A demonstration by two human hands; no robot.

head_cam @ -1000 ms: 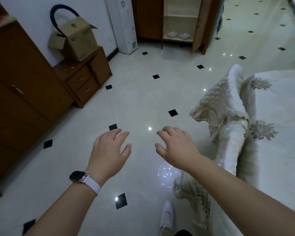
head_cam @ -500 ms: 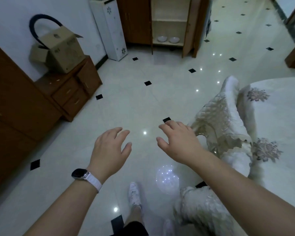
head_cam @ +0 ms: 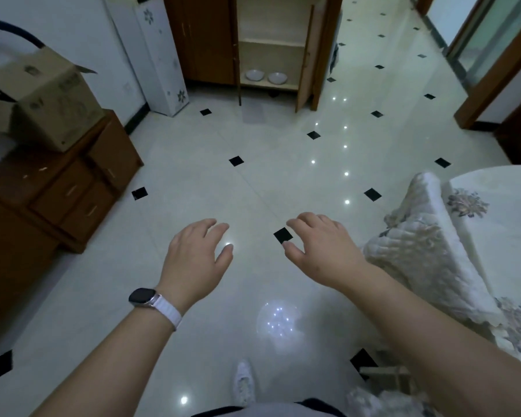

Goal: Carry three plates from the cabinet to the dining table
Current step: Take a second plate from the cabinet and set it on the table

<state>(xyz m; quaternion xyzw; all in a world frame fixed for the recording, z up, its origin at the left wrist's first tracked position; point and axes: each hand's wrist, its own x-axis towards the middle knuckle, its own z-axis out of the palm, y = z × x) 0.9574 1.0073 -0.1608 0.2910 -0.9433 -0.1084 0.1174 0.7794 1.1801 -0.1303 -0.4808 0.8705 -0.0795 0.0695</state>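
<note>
Two white plates, one on the left [head_cam: 255, 75] and one on the right [head_cam: 277, 77], lie side by side on the bottom shelf of the open wooden cabinet [head_cam: 269, 52] at the far end of the room. The dining table [head_cam: 500, 212], covered with a white flowered cloth, stands at the right edge. My left hand [head_cam: 197, 260], with a watch on its wrist, and my right hand [head_cam: 322, 249] hover over the floor, fingers relaxed and holding nothing. Both are far from the cabinet.
A low brown drawer unit [head_cam: 73, 182] with a cardboard box [head_cam: 48, 100] on it stands at the left. A white floor appliance [head_cam: 160, 52] is left of the cabinet. A cloth-covered chair [head_cam: 418, 254] sits beside the table. Tiled floor [head_cam: 253, 176] stretches ahead.
The cabinet and plates have come nearer and more central in view; the table has slid to the right. Both hands stay held out in front, holding nothing.
</note>
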